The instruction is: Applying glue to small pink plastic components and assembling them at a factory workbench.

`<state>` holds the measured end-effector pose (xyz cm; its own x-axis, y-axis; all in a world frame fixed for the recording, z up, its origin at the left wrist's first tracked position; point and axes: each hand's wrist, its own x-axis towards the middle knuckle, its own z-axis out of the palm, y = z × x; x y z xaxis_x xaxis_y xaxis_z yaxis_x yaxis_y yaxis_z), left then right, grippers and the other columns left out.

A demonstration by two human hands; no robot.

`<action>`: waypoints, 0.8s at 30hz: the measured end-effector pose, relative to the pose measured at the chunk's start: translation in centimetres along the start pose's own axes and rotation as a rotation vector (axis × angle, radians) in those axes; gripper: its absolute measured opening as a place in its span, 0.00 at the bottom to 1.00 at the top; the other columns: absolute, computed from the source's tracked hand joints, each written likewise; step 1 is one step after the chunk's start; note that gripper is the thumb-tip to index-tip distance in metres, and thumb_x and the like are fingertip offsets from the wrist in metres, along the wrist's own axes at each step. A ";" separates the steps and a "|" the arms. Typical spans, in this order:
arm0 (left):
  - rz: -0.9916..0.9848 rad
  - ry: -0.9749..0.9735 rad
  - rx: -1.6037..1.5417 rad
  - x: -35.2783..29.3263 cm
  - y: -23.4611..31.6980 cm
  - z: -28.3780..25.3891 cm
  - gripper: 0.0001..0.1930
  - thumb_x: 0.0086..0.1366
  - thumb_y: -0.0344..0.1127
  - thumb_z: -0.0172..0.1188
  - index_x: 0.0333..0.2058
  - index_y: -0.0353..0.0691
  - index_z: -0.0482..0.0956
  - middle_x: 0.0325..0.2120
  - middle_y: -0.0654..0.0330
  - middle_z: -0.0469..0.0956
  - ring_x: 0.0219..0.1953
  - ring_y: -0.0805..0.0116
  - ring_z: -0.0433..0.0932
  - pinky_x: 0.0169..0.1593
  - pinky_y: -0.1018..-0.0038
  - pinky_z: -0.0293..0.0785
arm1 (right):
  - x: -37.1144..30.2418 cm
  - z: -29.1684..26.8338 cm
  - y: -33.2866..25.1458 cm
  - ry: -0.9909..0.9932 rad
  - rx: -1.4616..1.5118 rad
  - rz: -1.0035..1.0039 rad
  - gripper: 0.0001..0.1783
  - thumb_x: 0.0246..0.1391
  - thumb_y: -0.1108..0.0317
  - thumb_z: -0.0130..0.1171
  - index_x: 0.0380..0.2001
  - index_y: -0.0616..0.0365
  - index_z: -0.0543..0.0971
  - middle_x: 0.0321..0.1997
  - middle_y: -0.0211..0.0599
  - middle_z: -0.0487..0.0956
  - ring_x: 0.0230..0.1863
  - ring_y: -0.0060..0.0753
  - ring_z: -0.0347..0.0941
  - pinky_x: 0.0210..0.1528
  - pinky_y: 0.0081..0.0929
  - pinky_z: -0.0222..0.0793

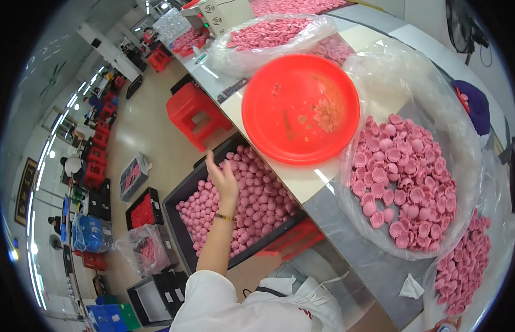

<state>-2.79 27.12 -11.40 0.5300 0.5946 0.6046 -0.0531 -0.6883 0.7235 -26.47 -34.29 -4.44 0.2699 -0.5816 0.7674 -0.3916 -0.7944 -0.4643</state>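
Crate [177, 234]: one, black, long axis slanting up-right; pink balls [257, 193] beyond counting. We see left hand [222, 177] loosely spread over them; right hand [449, 321], grip we cannot tell.

The table [346, 249] bears a red tray [300, 109], clear bags [462, 155] and white scrap [412, 287].

Red stool [183, 105] with workshop fittings around it

Beyond the red stool stands a white vented machine [221, 15]. Well to the stool's right are a black fan [459, 25] and purple cloth [474, 108]; far left of it hangs a framed sign [26, 191].
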 end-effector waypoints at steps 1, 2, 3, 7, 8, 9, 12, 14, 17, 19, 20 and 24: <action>0.026 -0.250 0.221 -1.5 -3.1 -1.0 0.25 0.55 0.38 0.53 0.52 0.43 0.61 0.54 0.50 0.58 0.58 0.54 0.51 0.60 0.61 0.42 | -0.1 0.5 1.8 -0.004 0.018 -0.004 0.31 0.49 0.51 0.52 0.48 0.64 0.63 0.36 0.51 0.71 0.32 0.54 0.68 0.32 0.44 0.63; 0.056 -0.506 0.436 -3.1 -4.8 -1.8 0.24 0.53 0.40 0.55 0.50 0.45 0.65 0.54 0.50 0.58 0.58 0.53 0.52 0.60 0.57 0.41 | -0.3 1.1 2.8 0.030 -0.002 -0.006 0.31 0.49 0.51 0.52 0.48 0.65 0.63 0.38 0.52 0.70 0.35 0.55 0.68 0.35 0.46 0.63; 0.123 -0.662 0.647 -5.4 -4.3 -2.2 0.25 0.51 0.44 0.55 0.49 0.48 0.66 0.54 0.52 0.58 0.58 0.53 0.52 0.58 0.51 0.40 | -0.5 1.7 3.0 0.068 -0.032 -0.009 0.32 0.49 0.51 0.51 0.49 0.65 0.63 0.40 0.54 0.69 0.38 0.57 0.67 0.38 0.48 0.63; 0.242 -0.749 0.754 -9.0 -6.5 -4.9 0.28 0.46 0.52 0.57 0.49 0.58 0.67 0.55 0.55 0.57 0.59 0.53 0.51 0.53 0.38 0.39 | -0.5 2.7 1.4 0.090 -0.108 -0.051 0.31 0.49 0.51 0.51 0.47 0.66 0.64 0.39 0.54 0.70 0.39 0.56 0.67 0.41 0.48 0.63; 0.146 -0.704 0.782 -9.1 -8.1 -5.4 0.29 0.46 0.51 0.57 0.49 0.56 0.67 0.55 0.56 0.57 0.58 0.52 0.51 0.53 0.40 0.43 | -0.5 2.9 1.2 0.102 -0.095 -0.047 0.30 0.49 0.51 0.51 0.47 0.66 0.65 0.39 0.54 0.70 0.39 0.56 0.68 0.41 0.47 0.63; 0.067 -0.646 0.828 -9.0 -10.1 -6.2 0.28 0.46 0.51 0.56 0.49 0.55 0.67 0.55 0.55 0.57 0.58 0.53 0.52 0.53 0.43 0.45 | -0.2 3.0 1.1 0.112 -0.081 -0.045 0.30 0.49 0.51 0.51 0.46 0.66 0.66 0.39 0.53 0.70 0.38 0.56 0.68 0.41 0.47 0.63; -0.187 -0.523 0.839 -8.1 -14.2 -11.3 0.25 0.50 0.51 0.53 0.48 0.52 0.67 0.55 0.55 0.57 0.57 0.54 0.54 0.53 0.50 0.53 | 0.7 3.2 -0.5 0.069 -0.019 -0.033 0.30 0.47 0.52 0.54 0.46 0.66 0.65 0.39 0.52 0.69 0.38 0.55 0.68 0.40 0.46 0.64; -0.245 -0.564 0.886 -8.9 -15.2 -14.6 0.23 0.52 0.50 0.52 0.47 0.50 0.67 0.56 0.55 0.55 0.57 0.53 0.54 0.53 0.52 0.55 | 0.9 2.8 -1.7 0.053 0.030 0.011 0.31 0.45 0.53 0.57 0.46 0.66 0.65 0.39 0.52 0.69 0.38 0.54 0.68 0.40 0.45 0.64; -0.334 -0.639 1.000 -11.3 -15.4 -18.4 0.24 0.55 0.51 0.50 0.50 0.51 0.65 0.60 0.56 0.44 0.59 0.48 0.47 0.54 0.44 0.50 | 1.0 2.9 -0.1 0.040 0.024 0.009 0.33 0.43 0.54 0.59 0.47 0.66 0.64 0.39 0.51 0.69 0.39 0.54 0.68 0.39 0.45 0.64; -0.400 -0.503 0.982 -12.9 -14.5 -18.6 0.25 0.55 0.50 0.49 0.51 0.50 0.64 0.60 0.56 0.42 0.60 0.47 0.46 0.54 0.42 0.48 | 1.1 3.2 -0.2 0.034 0.002 -0.005 0.34 0.42 0.54 0.60 0.47 0.66 0.64 0.40 0.52 0.69 0.39 0.55 0.68 0.39 0.45 0.65; -0.453 -0.364 0.956 -13.4 -13.9 -18.1 0.26 0.55 0.50 0.49 0.52 0.50 0.62 0.61 0.56 0.41 0.60 0.46 0.45 0.54 0.41 0.47 | 1.2 3.2 -1.4 0.016 0.010 -0.005 0.34 0.42 0.53 0.60 0.47 0.67 0.64 0.40 0.52 0.69 0.39 0.55 0.67 0.40 0.46 0.64; -0.096 -0.645 0.640 -13.5 -10.5 -14.1 0.32 0.50 0.46 0.53 0.56 0.55 0.57 0.61 0.53 0.42 0.61 0.43 0.41 0.55 0.43 0.42 | 1.2 4.1 -1.2 -0.005 -0.029 -0.054 0.35 0.43 0.51 0.59 0.47 0.68 0.64 0.41 0.54 0.69 0.41 0.56 0.67 0.43 0.48 0.63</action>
<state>-21.32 32.16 -22.52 0.8884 0.4460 0.1086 0.3931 -0.8614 0.3215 -22.09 -34.77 -4.73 0.2960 -0.5392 0.7885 -0.4013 -0.8193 -0.4096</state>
